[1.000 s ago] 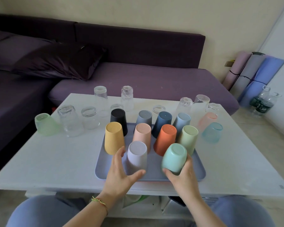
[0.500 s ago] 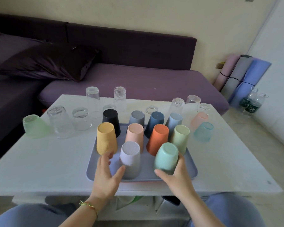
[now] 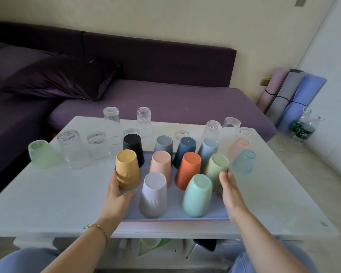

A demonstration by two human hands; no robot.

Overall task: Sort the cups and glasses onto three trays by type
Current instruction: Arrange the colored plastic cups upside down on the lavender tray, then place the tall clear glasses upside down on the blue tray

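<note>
**Hands flank the cup tray**

Ten upturned coloured cups (image 3: 155, 194) stand on the blue tray (image 3: 175, 218) near the white table's (image 3: 47, 203) front edge. The left hand (image 3: 116, 196) rests relaxed beside the yellow cup (image 3: 127, 170) (thumb on the tray). The right hand (image 3: 230, 192), fingers straight, reaches the pale green cup (image 3: 215, 168).

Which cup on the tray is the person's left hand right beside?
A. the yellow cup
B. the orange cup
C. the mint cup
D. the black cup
A: the left hand lies right beside the yellow cup at the left edge of the tray.
</note>
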